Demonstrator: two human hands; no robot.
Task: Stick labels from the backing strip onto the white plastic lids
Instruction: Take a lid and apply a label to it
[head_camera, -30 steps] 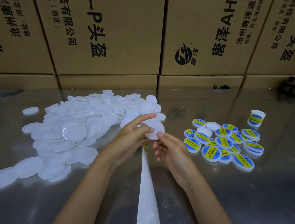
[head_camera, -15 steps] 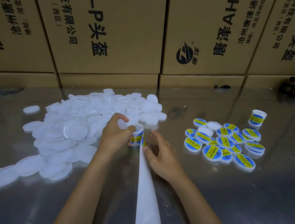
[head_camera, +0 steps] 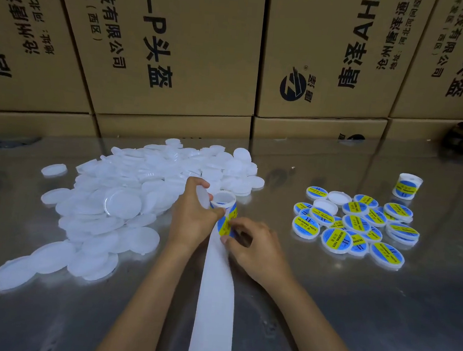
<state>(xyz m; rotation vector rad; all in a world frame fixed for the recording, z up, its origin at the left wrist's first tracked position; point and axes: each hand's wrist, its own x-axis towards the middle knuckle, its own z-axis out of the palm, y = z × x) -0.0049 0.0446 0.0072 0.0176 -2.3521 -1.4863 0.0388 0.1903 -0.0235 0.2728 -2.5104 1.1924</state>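
Left hand (head_camera: 193, 216) is wrapped round the label roll (head_camera: 225, 211), and there's a bare lid (head_camera: 202, 196) tucked edge-on between its thumb and fingers, just beside the roll's open core. Right hand (head_camera: 255, 244) is down at the roll's near side, fingertips pinching at the edge of a blue-and-yellow label (head_camera: 225, 225) right where the backing strip (head_camera: 215, 300) runs off toward us. This looks like the peel: the label is being picked free, not yet on plastic.

The white strip trails long and bare down the steel table (head_camera: 380, 314), so plenty have gone already. Off to the left sits the big heap of blank lids (head_camera: 127, 202); to the right, the finished cluster of labelled lids (head_camera: 357, 228), well apart from the hands.

Next, I'd say, the label needs lifting clean off without curling back on itself, then the lid must turn flat-face up so the label can go on centred and be pressed smooth.
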